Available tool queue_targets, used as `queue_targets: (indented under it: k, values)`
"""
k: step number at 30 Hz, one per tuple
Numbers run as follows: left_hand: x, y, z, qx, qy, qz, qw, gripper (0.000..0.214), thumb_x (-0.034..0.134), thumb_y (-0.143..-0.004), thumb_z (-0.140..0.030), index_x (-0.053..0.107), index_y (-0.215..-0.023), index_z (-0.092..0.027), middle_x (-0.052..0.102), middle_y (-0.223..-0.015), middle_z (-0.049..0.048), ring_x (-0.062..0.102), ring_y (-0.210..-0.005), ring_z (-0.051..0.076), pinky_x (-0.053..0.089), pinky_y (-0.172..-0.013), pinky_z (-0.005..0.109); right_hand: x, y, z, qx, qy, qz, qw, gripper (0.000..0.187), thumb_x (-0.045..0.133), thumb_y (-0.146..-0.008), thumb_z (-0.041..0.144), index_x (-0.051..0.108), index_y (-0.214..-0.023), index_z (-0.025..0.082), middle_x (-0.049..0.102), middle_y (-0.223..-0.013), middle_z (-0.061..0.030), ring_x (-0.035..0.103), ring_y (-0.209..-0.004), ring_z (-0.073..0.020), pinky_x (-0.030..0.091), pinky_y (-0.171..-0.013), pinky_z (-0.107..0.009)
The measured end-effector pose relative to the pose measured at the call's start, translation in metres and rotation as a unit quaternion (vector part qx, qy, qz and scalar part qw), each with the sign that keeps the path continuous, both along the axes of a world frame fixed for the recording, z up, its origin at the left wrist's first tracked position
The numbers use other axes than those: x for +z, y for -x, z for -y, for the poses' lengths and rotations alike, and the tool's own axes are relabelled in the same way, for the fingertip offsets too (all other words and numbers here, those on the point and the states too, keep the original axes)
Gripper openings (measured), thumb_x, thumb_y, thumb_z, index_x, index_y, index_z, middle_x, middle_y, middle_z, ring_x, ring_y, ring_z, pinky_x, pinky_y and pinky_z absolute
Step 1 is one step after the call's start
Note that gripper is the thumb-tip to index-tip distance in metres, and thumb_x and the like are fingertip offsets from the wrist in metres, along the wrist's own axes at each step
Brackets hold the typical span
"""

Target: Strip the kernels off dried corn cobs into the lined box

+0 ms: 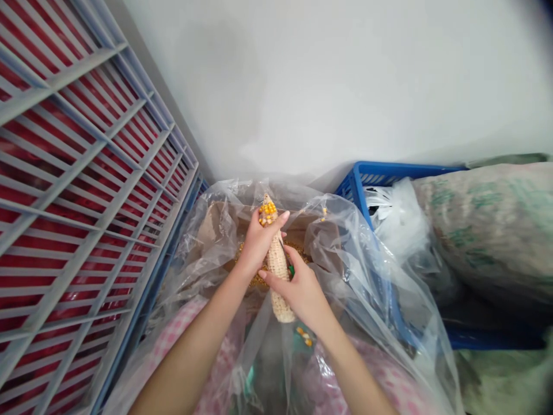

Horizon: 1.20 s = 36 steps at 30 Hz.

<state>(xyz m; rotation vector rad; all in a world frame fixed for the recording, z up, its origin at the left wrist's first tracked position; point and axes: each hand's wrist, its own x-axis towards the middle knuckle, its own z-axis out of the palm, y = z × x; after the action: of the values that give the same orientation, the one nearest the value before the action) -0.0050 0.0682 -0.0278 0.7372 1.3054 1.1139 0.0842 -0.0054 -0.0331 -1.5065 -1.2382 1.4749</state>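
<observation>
Both hands clamp one nearly stripped corn cob [277, 271] above the plastic-lined box [328, 230]: left hand [259, 242] near its kernelled tip, right hand [302, 291] lower. Kernels could scatter outside the liner, I judge.

Both hands grip one corn cob [277, 266] over a clear plastic bag [345, 253]. The left hand [258, 242] wraps the far end, where a few yellow kernels remain; the right hand [302, 291] clasps the bare near part. Loose kernels [298, 249] lie in the bag beyond the hands. A grey slatted crate [82, 190] with red contents stands at left. At right, a blue crate [380, 173] holds white plastic, with a filled sack [492, 225] beside it. A pale wall [328, 80] rises behind.
</observation>
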Motion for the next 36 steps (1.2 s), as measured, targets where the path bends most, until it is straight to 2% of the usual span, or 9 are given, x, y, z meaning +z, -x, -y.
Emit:
queue_targets:
  k: [4,8,13,17,19,21,26,32,36]
  values:
    - [0.0,0.003,0.002,-0.021,-0.025,-0.038,0.999,0.039,0.055,-0.072,-0.055,0.046,-0.084,-0.02,0.058,-0.062,-0.0015,0.054,-0.043,0.009,0.043,-0.042,0.02,0.003,-0.004,-0.002,-0.002,-0.008,-0.01,1.0,0.052,0.066,-0.066,0.036,0.052,-0.115,0.022,0.064,-0.094,-0.0035,0.057,-0.078,-0.0185,0.042,-0.071,-0.03]
    - [-0.002,0.003,0.001,-0.029,-0.006,-0.016,0.999,0.045,0.042,-0.076,-0.061,0.05,-0.08,-0.016,0.059,-0.06,0.0028,0.054,-0.043,0.011,0.042,-0.042,0.021,0.005,-0.006,-0.002,-0.01,0.039,-0.126,0.991,0.039,0.063,-0.068,0.034,0.057,-0.105,0.021,0.061,-0.084,-0.001,0.054,-0.069,-0.0143,0.041,-0.062,-0.025]
    - [-0.007,0.004,0.0,-0.031,0.048,0.065,0.996,0.042,0.057,-0.072,-0.052,0.049,-0.1,-0.022,0.065,-0.081,0.0023,0.058,-0.055,0.011,0.043,-0.048,0.02,0.01,-0.009,-0.003,-0.05,0.115,-0.231,0.965,0.032,0.065,-0.067,0.032,0.059,-0.097,0.02,0.058,-0.073,0.0025,0.049,-0.06,-0.0089,0.036,-0.055,-0.02]
    - [-0.008,0.006,-0.001,-0.006,0.025,-0.023,0.999,0.042,0.054,-0.072,-0.055,0.056,-0.099,-0.023,0.064,-0.1,0.0042,0.061,-0.077,0.012,0.044,-0.057,0.018,0.015,-0.013,-0.006,-0.053,0.139,-0.251,0.956,0.028,0.066,-0.066,0.029,0.06,-0.091,0.018,0.057,-0.067,0.0032,0.05,-0.056,-0.0082,0.036,-0.052,-0.019]
    - [-0.005,0.005,-0.002,0.003,-0.009,-0.045,0.999,0.045,0.046,-0.076,-0.058,0.057,-0.095,-0.019,0.066,-0.095,0.0064,0.062,-0.078,0.013,0.045,-0.059,0.019,0.016,-0.014,-0.005,-0.031,0.15,-0.271,0.95,0.027,0.064,-0.066,0.027,0.058,-0.09,0.018,0.059,-0.064,0.0025,0.05,-0.053,-0.0087,0.036,-0.05,-0.019]
    - [0.0,0.004,-0.002,-0.02,-0.018,-0.042,0.999,0.048,0.043,-0.076,-0.06,0.055,-0.094,-0.017,0.067,-0.081,0.0069,0.062,-0.066,0.014,0.046,-0.056,0.022,0.016,-0.013,-0.005,-0.007,0.154,-0.29,0.944,0.025,0.062,-0.068,0.028,0.057,-0.09,0.017,0.061,-0.062,0.0015,0.052,-0.053,-0.0097,0.036,-0.05,-0.019]
    - [0.008,0.004,-0.001,-0.056,-0.031,-0.097,0.993,0.042,0.043,-0.078,-0.057,0.051,-0.094,-0.019,0.067,-0.068,0.0031,0.054,-0.044,0.012,0.042,-0.042,0.022,0.01,-0.011,-0.005,-0.008,0.117,-0.249,0.961,0.033,0.07,-0.061,0.035,0.059,-0.088,0.018,0.059,-0.064,0.0031,0.051,-0.053,-0.0089,0.037,-0.051,-0.02]
    - [0.014,0.002,0.001,-0.011,-0.049,-0.036,0.998,0.048,0.041,-0.079,-0.058,0.059,-0.091,-0.015,0.07,-0.086,0.0063,0.053,-0.051,0.01,0.04,-0.043,0.019,0.015,-0.017,-0.012,0.01,0.152,-0.352,0.924,0.024,0.069,-0.059,0.032,0.06,-0.075,0.016,0.056,-0.058,0.0025,0.05,-0.052,-0.0091,0.036,-0.051,-0.02]
    - [0.015,0.001,0.0,-0.014,-0.016,0.016,1.0,0.043,0.043,-0.081,-0.052,0.06,-0.095,-0.015,0.069,-0.091,0.007,0.061,-0.069,0.014,0.047,-0.056,0.022,0.017,-0.018,-0.015,-0.005,0.158,-0.361,0.919,0.023,0.067,-0.059,0.032,0.058,-0.073,0.016,0.056,-0.055,0.002,0.048,-0.049,-0.0083,0.035,-0.048,-0.019]
